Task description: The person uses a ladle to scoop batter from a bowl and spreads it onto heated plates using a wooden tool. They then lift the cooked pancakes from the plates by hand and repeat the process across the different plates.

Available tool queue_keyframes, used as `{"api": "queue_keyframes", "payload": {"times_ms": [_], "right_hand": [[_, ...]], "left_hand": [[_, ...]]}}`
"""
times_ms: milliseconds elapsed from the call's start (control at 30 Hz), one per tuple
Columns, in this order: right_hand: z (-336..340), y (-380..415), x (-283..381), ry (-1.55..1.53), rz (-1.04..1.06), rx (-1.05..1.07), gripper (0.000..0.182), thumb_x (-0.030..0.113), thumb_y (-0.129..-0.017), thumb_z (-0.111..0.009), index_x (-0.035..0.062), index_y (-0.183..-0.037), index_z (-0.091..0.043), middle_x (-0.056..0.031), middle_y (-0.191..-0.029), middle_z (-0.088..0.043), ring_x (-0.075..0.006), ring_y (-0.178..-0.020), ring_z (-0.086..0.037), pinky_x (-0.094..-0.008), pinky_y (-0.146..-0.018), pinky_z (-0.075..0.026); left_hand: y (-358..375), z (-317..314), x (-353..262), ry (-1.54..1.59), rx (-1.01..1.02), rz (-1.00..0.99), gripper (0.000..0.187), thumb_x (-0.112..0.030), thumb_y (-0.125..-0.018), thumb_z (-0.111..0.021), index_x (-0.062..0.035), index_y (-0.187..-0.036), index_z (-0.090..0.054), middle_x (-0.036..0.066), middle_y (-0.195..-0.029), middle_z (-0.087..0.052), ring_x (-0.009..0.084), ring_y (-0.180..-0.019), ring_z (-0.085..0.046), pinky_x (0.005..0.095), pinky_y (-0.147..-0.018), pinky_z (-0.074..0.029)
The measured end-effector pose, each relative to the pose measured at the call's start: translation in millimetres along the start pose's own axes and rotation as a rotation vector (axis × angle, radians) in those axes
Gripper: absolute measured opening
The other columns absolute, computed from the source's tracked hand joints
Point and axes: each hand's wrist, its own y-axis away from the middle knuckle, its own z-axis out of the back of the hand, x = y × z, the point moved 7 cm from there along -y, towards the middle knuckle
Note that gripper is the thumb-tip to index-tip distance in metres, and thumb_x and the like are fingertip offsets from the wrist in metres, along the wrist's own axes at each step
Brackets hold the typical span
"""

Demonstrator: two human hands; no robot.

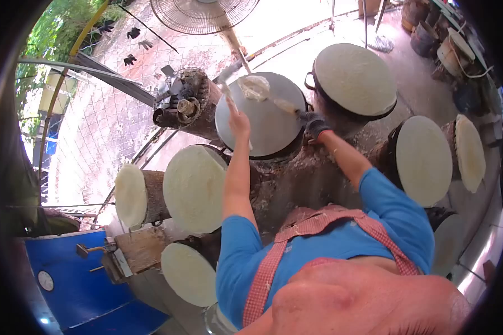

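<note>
Two bare arms in blue sleeves are reaching out from the person over a round grey metal griddle (265, 120) in the head view. The left hand (238, 118) is closing around a thin pale stick (233, 102) that is lying across the griddle's left part, its end pointing up toward the rim. The right hand (316, 125), wearing a dark glove, is gripping the handle of a batter-coated spreader (274, 97), whose whitish wet head (254, 87) is touching the griddle's upper surface. The griddle itself is sitting on a batter-crusted stove base (307, 173), directly ahead of the person's chest and red checked apron straps (318, 223).

Several other round griddles are ringing it, each carrying a thin cream-coloured crepe sheet: one just beyond to the right (355, 78), two further right (425, 159) (469, 152), and three to the left (194, 188) (130, 195) (189, 273). A blue metal box (72, 285) is standing at lower left, and a round wire fan (204, 14) is hanging above.
</note>
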Motion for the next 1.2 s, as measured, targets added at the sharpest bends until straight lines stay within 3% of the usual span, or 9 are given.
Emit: {"api": "queue_keyframes", "payload": {"times_ms": [233, 333, 600, 667, 867, 900, 967, 1067, 1200], "right_hand": [[-62, -13, 21, -0.697, -0.338, 0.057, 0.030, 0.038, -0.080, -0.052, 0.0178, -0.101, -0.061, -0.0100, -0.086, -0.063, -0.0233, -0.073, -0.058, -0.0318, -0.069, -0.045], [-9, -31, 82, -0.256, -0.168, 0.267, 0.030, 0.033, -0.078, -0.055, 0.0189, -0.104, -0.060, -0.0111, -0.095, -0.061, -0.0212, -0.079, -0.060, -0.0310, -0.073, -0.045], [-56, 23, 23, -0.732, -0.254, 0.021, 0.035, 0.041, -0.082, -0.049, 0.0140, -0.101, -0.060, -0.0052, -0.095, -0.062, -0.0160, -0.088, -0.056, -0.0280, -0.085, -0.041], [-41, 26, 66, -0.508, -0.269, 0.339, 0.036, 0.042, -0.078, -0.055, 0.0135, -0.098, -0.062, -0.0043, -0.100, -0.061, -0.0148, -0.091, -0.056, -0.0293, -0.085, -0.041], [-65, -6, -29, -1.537, -0.655, 0.196, 0.036, 0.010, -0.074, -0.064, -0.0015, -0.107, -0.054, -0.0069, -0.098, -0.061, -0.0148, -0.082, -0.058, -0.0258, -0.071, -0.050], [-78, -4, -13, -1.225, -0.439, 0.032, 0.037, 0.009, -0.074, -0.064, -0.0022, -0.108, -0.053, -0.0066, -0.099, -0.060, -0.0146, -0.083, -0.058, -0.0262, -0.070, -0.050], [-71, -6, 14, -0.927, -0.163, -0.008, 0.037, 0.008, -0.073, -0.065, -0.0020, -0.107, -0.054, -0.0058, -0.097, -0.060, -0.0138, -0.081, -0.058, -0.0262, -0.068, -0.049], [-56, -13, -22, -1.296, -0.523, 0.625, 0.032, 0.010, -0.072, -0.067, 0.0001, -0.101, -0.059, -0.0048, -0.090, -0.062, -0.0120, -0.073, -0.057, -0.0236, -0.063, -0.048], [2, -53, 6, -1.315, -0.567, 0.706, 0.029, 0.020, -0.079, -0.059, 0.0020, -0.102, -0.059, -0.0039, -0.089, -0.063, -0.0100, -0.073, -0.056, -0.0225, -0.065, -0.045]], "left_hand": [[47, 88, 34, 0.178, -0.356, -0.531, 0.065, -0.002, -0.073, -0.044, -0.0121, -0.134, -0.021, 0.015, -0.115, -0.051, 0.0283, -0.078, -0.059, 0.0341, -0.066, -0.047], [126, 47, 113, 0.549, 0.299, 0.314, 0.065, 0.000, -0.073, -0.046, -0.0108, -0.133, -0.024, 0.013, -0.102, -0.050, 0.0150, -0.045, -0.045, 0.0255, -0.034, -0.035], [219, 58, 153, 0.515, 0.299, 0.413, 0.065, 0.000, -0.074, -0.047, -0.0136, -0.133, -0.023, 0.006, -0.063, -0.046, 0.0100, -0.036, -0.033, 0.0225, -0.031, -0.029], [222, 63, 161, 0.453, 0.257, 0.441, 0.065, -0.003, -0.075, -0.048, -0.0149, -0.133, -0.024, 0.006, -0.060, -0.045, 0.0102, -0.035, -0.034, 0.0233, -0.030, -0.029], [224, 64, 159, 0.371, 0.183, 0.372, 0.066, -0.006, -0.074, -0.051, -0.0181, -0.133, -0.026, 0.005, -0.053, -0.043, 0.0121, -0.035, -0.038, 0.0270, -0.033, -0.034], [224, 64, 145, 0.436, 0.166, 0.390, 0.066, -0.004, -0.074, -0.050, -0.0186, -0.133, -0.026, 0.004, -0.051, -0.042, 0.0120, -0.035, -0.038, 0.0270, -0.033, -0.034], [221, 58, 139, 0.434, 0.132, 0.409, 0.066, -0.002, -0.074, -0.050, -0.0180, -0.133, -0.027, 0.006, -0.058, -0.047, 0.0121, -0.036, -0.039, 0.0266, -0.034, -0.035], [232, 55, 150, 0.371, 0.108, 0.411, 0.066, 0.000, -0.073, -0.050, -0.0170, -0.133, -0.027, 0.008, -0.077, -0.054, 0.0117, -0.039, -0.041, 0.0252, -0.036, -0.035], [231, 36, 168, 0.376, 0.032, 0.408, 0.065, 0.002, -0.073, -0.051, -0.0160, -0.132, -0.029, 0.010, -0.101, -0.052, 0.0094, -0.043, -0.040, 0.0224, -0.038, -0.035]]}}
